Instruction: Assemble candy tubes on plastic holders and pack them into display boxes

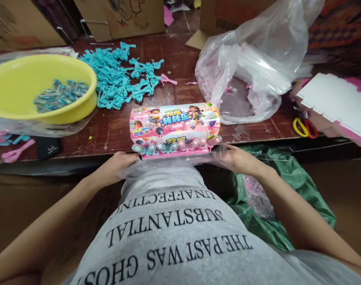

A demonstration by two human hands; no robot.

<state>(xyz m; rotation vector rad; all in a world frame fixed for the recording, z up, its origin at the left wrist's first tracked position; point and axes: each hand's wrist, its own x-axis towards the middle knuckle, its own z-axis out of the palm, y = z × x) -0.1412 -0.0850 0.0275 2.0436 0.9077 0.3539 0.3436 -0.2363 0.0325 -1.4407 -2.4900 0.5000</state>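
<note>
A pink printed display box (174,118) stands at the front edge of the table, with a row of clear-wrapped candies (180,145), some blue and some pink, along its near side. A clear plastic bag (174,161) is stretched across the near bottom of the box, in front of my body. My left hand (123,161) grips the bag's left end, fingers closed. At the other end, my right hand (235,158) is closed on the same plastic. My fingertips are partly hidden by the film and blurred.
To the left, a yellow basin (88,101) holds small wrapped pieces beside a pile of blue plastic parts (115,79). A large clear bag (257,75) lies at the right, near scissors (305,127) and flat white card (331,99). A green sack (301,186) hangs below the table edge.
</note>
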